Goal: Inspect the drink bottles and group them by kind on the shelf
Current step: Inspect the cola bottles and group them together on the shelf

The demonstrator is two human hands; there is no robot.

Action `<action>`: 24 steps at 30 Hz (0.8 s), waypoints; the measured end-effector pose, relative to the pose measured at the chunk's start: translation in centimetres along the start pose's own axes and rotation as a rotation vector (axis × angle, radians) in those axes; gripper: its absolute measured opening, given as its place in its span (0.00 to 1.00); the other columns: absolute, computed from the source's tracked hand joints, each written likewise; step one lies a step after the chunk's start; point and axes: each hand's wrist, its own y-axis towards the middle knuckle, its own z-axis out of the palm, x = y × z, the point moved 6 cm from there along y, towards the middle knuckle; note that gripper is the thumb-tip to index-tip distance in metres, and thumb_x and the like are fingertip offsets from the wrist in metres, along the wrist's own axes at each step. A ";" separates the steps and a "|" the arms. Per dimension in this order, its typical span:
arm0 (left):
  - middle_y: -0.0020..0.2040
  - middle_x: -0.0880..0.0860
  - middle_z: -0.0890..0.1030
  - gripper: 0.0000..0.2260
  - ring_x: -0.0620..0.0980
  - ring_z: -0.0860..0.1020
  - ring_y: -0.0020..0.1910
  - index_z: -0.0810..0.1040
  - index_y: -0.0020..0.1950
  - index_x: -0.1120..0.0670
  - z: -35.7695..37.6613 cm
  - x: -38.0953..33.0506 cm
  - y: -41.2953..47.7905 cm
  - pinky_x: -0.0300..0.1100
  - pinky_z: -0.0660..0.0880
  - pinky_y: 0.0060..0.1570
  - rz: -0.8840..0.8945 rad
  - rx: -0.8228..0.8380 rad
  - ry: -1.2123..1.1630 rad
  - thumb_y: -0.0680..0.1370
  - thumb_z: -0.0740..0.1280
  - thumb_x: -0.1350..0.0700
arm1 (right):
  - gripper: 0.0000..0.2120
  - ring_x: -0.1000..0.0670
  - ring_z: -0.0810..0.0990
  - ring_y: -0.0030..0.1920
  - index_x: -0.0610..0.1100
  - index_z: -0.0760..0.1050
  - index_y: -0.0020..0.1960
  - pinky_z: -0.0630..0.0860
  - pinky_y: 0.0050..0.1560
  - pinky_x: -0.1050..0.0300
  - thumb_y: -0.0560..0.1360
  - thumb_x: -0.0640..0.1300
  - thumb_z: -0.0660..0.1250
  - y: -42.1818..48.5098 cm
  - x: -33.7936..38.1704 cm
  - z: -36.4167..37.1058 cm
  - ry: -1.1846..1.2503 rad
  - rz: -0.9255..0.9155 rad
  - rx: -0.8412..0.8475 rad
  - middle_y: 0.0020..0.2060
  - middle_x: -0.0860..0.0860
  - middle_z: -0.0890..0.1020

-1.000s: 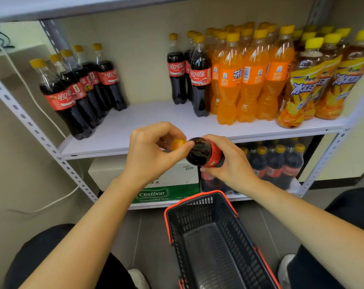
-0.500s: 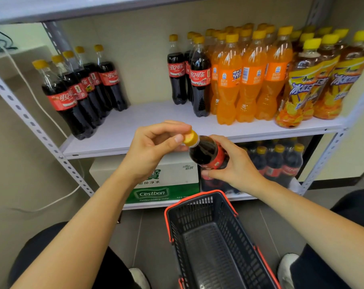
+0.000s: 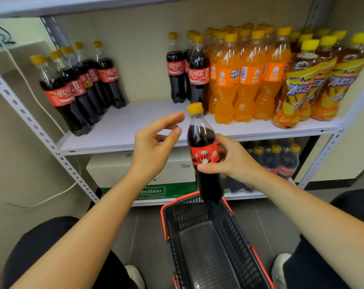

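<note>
A white metal shelf [image 3: 135, 126] fills the view, seen from above by a person crouched before it. On its far left stands a row of dark cola bottles [image 3: 78, 90]. A smaller cola cluster [image 3: 187, 74] stands at the middle, right beside a block of orange soda bottles [image 3: 245, 80], with iced tea bottles [image 3: 314, 86] at the right end. A broad bare stretch of shelf lies between the two cola groups. Near the person, on the floor, sits a black basket [image 3: 208, 236] with a red rim, nothing visible inside it. Above its far edge the right hand [image 3: 237, 161] grasps the held cola bottle [image 3: 204, 151] around its red label, upright with a slight lean. The left hand [image 3: 154, 147] hovers just left of the bottle's neck, fingers loosely curved and released, holding nothing. A yellow cap [image 3: 195, 107] tops the bottle. The step in hand is probably placing. To do it well, carry the bottle by its middle to the bare stretch, set its base down flat beside one cola group, and keep it clear of the orange soda. The free left hand can steady neighbouring bottles against toppling.
</note>
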 end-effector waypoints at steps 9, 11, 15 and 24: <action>0.62 0.48 0.82 0.25 0.44 0.80 0.60 0.76 0.72 0.50 4.7 3.6 -3.2 0.40 0.77 0.59 -0.351 0.403 0.001 0.76 0.73 0.45 | 0.22 0.45 0.86 0.52 0.48 0.78 0.61 0.83 0.52 0.46 0.68 0.45 0.78 0.5 0.9 -3.6 0.500 0.108 -0.278 0.51 0.48 0.86; 0.60 0.52 0.82 0.25 0.51 0.81 0.58 0.75 0.71 0.52 5.9 3.4 -3.9 0.51 0.78 0.62 -0.376 0.397 -0.059 0.77 0.73 0.47 | 0.22 0.47 0.86 0.51 0.49 0.78 0.61 0.82 0.57 0.43 0.68 0.46 0.79 0.4 1.1 -4.0 0.554 0.119 -0.307 0.50 0.49 0.86; 0.60 0.54 0.83 0.22 0.59 0.81 0.60 0.76 0.68 0.53 6.5 2.1 -3.9 0.61 0.77 0.61 -0.343 0.241 -0.220 0.75 0.72 0.51 | 0.29 0.46 0.86 0.54 0.45 0.76 0.66 0.83 0.56 0.45 0.68 0.51 0.77 0.1 1.4 -4.6 0.650 0.139 -0.371 0.51 0.47 0.86; 0.64 0.55 0.76 0.32 0.53 0.81 0.57 0.73 0.74 0.54 5.6 -0.1 -3.6 0.43 0.82 0.54 0.006 0.140 -0.101 0.72 0.78 0.64 | 0.26 0.42 0.86 0.56 0.39 0.77 0.63 0.83 0.53 0.46 0.72 0.55 0.74 -0.6 0.4 -4.2 0.872 0.223 -0.443 0.49 0.44 0.88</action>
